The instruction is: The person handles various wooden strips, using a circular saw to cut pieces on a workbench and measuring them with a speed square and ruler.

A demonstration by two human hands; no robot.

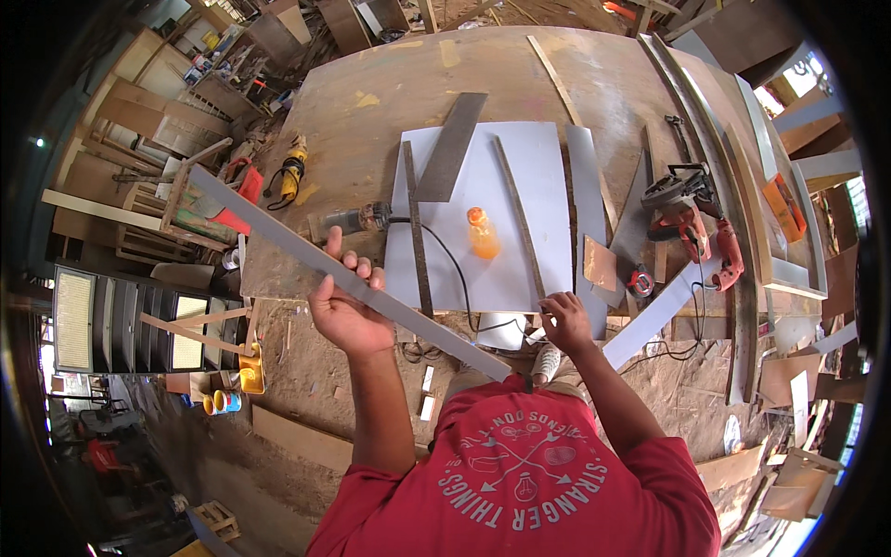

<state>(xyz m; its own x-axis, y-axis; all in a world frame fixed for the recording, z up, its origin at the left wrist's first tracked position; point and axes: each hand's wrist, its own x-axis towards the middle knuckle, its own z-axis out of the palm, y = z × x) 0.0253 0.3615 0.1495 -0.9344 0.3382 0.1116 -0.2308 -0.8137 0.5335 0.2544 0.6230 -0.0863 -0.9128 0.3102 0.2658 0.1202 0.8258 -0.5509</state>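
Observation:
My left hand (pixel 345 299) grips a long grey strip (pixel 278 232) that runs diagonally from upper left down to lower right, held above the workbench's near edge. My right hand (pixel 566 320) rests at the near edge of the bench, fingers curled on the lower end of a thin dark strip (pixel 520 218) that lies on a white panel (pixel 543 176). Whether the right hand actually holds that strip is unclear. An orange bottle (pixel 483 234) stands on the panel between two dark strips. A small router (pixel 353 219) with a black cord lies just beyond my left hand.
The wooden workbench (pixel 390 84) also carries a wide dark strip (pixel 452 144), a red circular saw (pixel 691 209), a red tape measure (pixel 640 279) and a grey board (pixel 661 311) at right. A yellow power tool (pixel 292 174) lies at left. Sawdust floor, timber offcuts and paint cans (pixel 223 401) surround the bench.

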